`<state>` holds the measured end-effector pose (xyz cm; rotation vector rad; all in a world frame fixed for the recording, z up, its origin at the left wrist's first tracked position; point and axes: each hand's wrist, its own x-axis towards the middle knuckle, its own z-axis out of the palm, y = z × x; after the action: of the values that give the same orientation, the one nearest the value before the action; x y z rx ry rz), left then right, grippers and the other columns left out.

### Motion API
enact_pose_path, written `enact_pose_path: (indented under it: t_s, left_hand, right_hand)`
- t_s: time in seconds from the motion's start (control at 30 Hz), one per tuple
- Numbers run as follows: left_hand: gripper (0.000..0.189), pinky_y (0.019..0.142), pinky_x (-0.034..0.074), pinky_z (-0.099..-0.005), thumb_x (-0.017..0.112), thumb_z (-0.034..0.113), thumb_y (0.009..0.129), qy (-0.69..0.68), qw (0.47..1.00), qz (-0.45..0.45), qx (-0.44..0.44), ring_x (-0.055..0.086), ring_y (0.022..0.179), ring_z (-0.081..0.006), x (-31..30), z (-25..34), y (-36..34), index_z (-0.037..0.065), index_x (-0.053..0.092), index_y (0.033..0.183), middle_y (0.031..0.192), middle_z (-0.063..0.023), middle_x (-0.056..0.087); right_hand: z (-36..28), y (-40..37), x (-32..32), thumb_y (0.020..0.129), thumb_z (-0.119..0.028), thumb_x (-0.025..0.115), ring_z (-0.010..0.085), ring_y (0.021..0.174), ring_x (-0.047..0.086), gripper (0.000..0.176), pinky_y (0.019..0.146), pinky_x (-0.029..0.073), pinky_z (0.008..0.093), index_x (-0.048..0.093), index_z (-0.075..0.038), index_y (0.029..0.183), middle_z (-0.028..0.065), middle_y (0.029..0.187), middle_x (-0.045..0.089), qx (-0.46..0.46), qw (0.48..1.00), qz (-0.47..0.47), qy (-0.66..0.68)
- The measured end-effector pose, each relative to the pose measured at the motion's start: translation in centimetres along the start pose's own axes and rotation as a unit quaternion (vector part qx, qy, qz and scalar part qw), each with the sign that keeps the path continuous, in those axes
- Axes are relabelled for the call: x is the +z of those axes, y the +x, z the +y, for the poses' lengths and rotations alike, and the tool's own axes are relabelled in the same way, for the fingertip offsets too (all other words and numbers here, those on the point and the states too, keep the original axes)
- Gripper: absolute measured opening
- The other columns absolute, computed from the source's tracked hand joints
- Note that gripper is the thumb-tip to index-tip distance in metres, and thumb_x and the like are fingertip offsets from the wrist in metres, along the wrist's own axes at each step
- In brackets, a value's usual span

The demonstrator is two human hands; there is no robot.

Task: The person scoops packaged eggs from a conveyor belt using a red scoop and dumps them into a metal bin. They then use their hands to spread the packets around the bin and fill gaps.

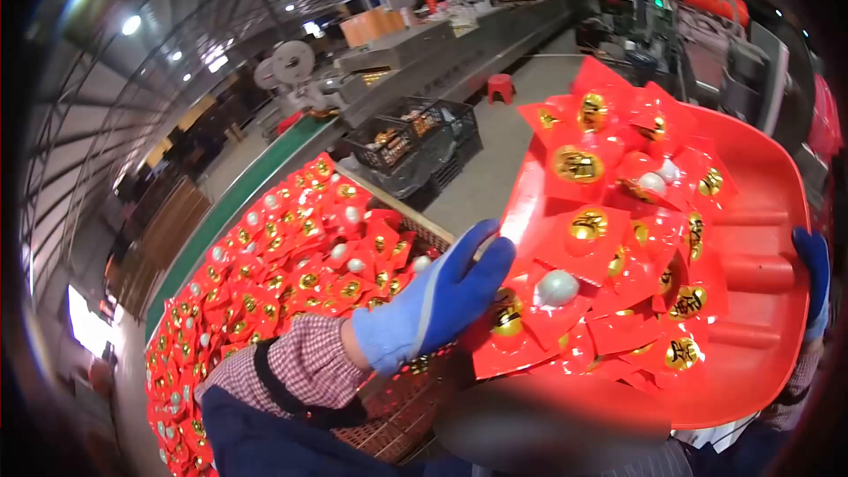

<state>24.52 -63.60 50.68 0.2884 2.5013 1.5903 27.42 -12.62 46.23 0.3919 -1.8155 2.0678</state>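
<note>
A broad red plastic scoop [767,318] takes up the right side, heaped with shiny red packets [583,230]. The packets bear gold round emblems with black characters, and some show a pale egg-shaped item [557,288] through clear film. My right hand [814,269], in a blue glove, grips the scoop's right rim; part of it is hidden behind the rim. Against the packets at the scoop's left edge rests my left hand [450,291], also gloved in blue. Its fingers are stretched forward, slightly bent, with nothing visible in them.
A large pile of the same packets [291,274] lies at left, beside a brown plastic crate [415,221]. Behind run a green conveyor belt [256,185] and a long metal machine [477,53]. Black crates [411,137] and a red stool [501,88] stand on the floor.
</note>
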Motion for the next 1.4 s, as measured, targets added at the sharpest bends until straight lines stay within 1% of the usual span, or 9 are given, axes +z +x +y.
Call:
enact_pose_path:
  t_s: [0.13, 0.43, 0.5, 0.63, 0.73, 0.9, 1.03, 1.23, 1.4]
  left_hand:
    - [0.048, 0.113, 0.035, -0.0357, 0.047, 0.017, 0.103, 0.305, 0.935, 0.067, 0.170, 0.043, 0.136, -0.0264, -8.7, -7.2, -5.8, -0.006, 0.036, 0.144, 0.145, -0.0209, 0.043]
    - [0.051, 0.120, 0.022, -0.0435, 0.042, 0.010, 0.101, -0.056, 0.966, 0.238, -0.089, 0.032, 0.142, -0.0388, -20.4, -24.8, -12.1, -0.004, 0.029, 0.148, 0.151, -0.0254, 0.035]
    - [0.050, 0.119, 0.021, -0.0440, 0.043, 0.013, 0.102, 0.537, 0.808, 0.178, -0.164, 0.035, 0.139, -0.0414, -21.2, -25.8, -12.9, -0.004, 0.028, 0.146, 0.146, -0.0264, 0.039]
    - [0.083, 0.119, 0.019, -0.0401, 0.056, 0.040, 0.097, 0.137, 0.909, 0.321, -0.227, 0.031, 0.142, -0.0366, -23.6, -38.4, -10.5, -0.008, 0.013, 0.150, 0.148, -0.0299, 0.034]
    - [0.101, 0.119, 0.023, -0.0382, 0.059, 0.052, 0.093, 0.012, 0.902, 0.351, -0.253, 0.028, 0.145, -0.0365, -22.0, -31.7, -9.2, -0.007, 0.004, 0.153, 0.153, -0.0320, 0.028]
    - [0.081, 0.104, 0.041, -0.0458, 0.054, 0.053, 0.094, 0.372, 0.815, 0.249, -0.368, 0.052, 0.125, -0.0407, -22.9, -20.5, -6.6, 0.000, 0.031, 0.150, 0.142, -0.0308, 0.045]
    - [0.074, 0.112, 0.030, -0.0518, 0.052, 0.055, 0.094, 0.586, 0.748, 0.255, -0.181, 0.040, 0.135, -0.0438, -25.5, -24.3, -2.0, 0.006, 0.039, 0.148, 0.148, -0.0262, 0.041]
    - [0.083, 0.117, 0.008, -0.0630, 0.055, 0.056, 0.088, 0.633, 0.689, 0.145, -0.321, 0.014, 0.146, -0.0490, -23.6, -31.7, 5.4, 0.011, 0.031, 0.153, 0.160, -0.0207, 0.022]
    - [0.055, 0.107, 0.032, -0.0557, 0.054, 0.041, 0.092, 0.570, 0.761, 0.186, -0.247, 0.040, 0.133, -0.0433, -24.2, -26.0, 4.7, 0.008, 0.054, 0.135, 0.136, -0.0187, 0.052]
  right_hand:
    - [1.0, 10.5, 12.2, 0.098, -0.023, 0.054, 0.0172, 0.099, 0.056, 0.028, 0.088, 0.045, 0.0343, 0.060, -0.002, 0.117, 0.0078, 0.110, 0.058, 0.000, 0.991, -0.119, -0.056]
    - [4.8, 25.4, 46.5, 0.090, -0.036, 0.066, 0.0072, 0.058, 0.057, 0.042, 0.052, 0.045, 0.0262, 0.069, 0.005, 0.084, 0.0007, 0.066, 0.063, 0.038, 0.882, -0.383, -0.271]
    - [2.1, 24.7, 53.4, 0.089, -0.037, 0.064, 0.0171, 0.041, 0.056, 0.044, 0.039, 0.043, 0.0321, 0.065, 0.004, 0.072, 0.0078, 0.053, 0.056, -0.007, 0.841, -0.402, -0.363]
    - [2.8, 28.0, 61.9, 0.084, -0.031, 0.068, 0.0194, 0.049, 0.062, 0.035, 0.045, 0.050, 0.0345, 0.069, 0.004, 0.082, 0.0085, 0.064, 0.063, 0.007, 0.847, -0.432, -0.311]
    - [2.8, 32.9, 62.7, 0.081, -0.028, 0.070, 0.0176, 0.059, 0.065, 0.031, 0.054, 0.053, 0.0324, 0.072, 0.001, 0.091, 0.0069, 0.073, 0.067, -0.034, 0.860, -0.424, -0.283]
    - [3.5, 36.7, 60.9, 0.082, -0.027, 0.066, 0.0147, 0.058, 0.061, 0.032, 0.055, 0.051, 0.0315, 0.070, 0.005, 0.086, 0.0062, 0.069, 0.063, -0.176, 0.844, -0.361, -0.356]
    - [4.6, 38.7, 58.7, 0.082, -0.031, 0.065, 0.0209, 0.059, 0.064, 0.039, 0.051, 0.051, 0.0357, 0.065, 0.007, 0.089, 0.0134, 0.070, 0.063, -0.195, 0.841, -0.328, -0.383]
    - [4.4, 41.3, 50.1, 0.092, -0.033, 0.064, 0.0093, 0.067, 0.061, 0.041, 0.063, 0.051, 0.0266, 0.067, 0.008, 0.098, 0.0012, 0.074, 0.065, -0.217, 0.859, -0.338, -0.317]
    - [11.4, 42.0, 36.4, 0.093, -0.019, 0.064, 0.0155, 0.104, 0.059, 0.033, 0.093, 0.046, 0.0307, 0.063, -0.002, 0.121, 0.0103, 0.115, 0.063, -0.480, 0.765, -0.295, -0.312]
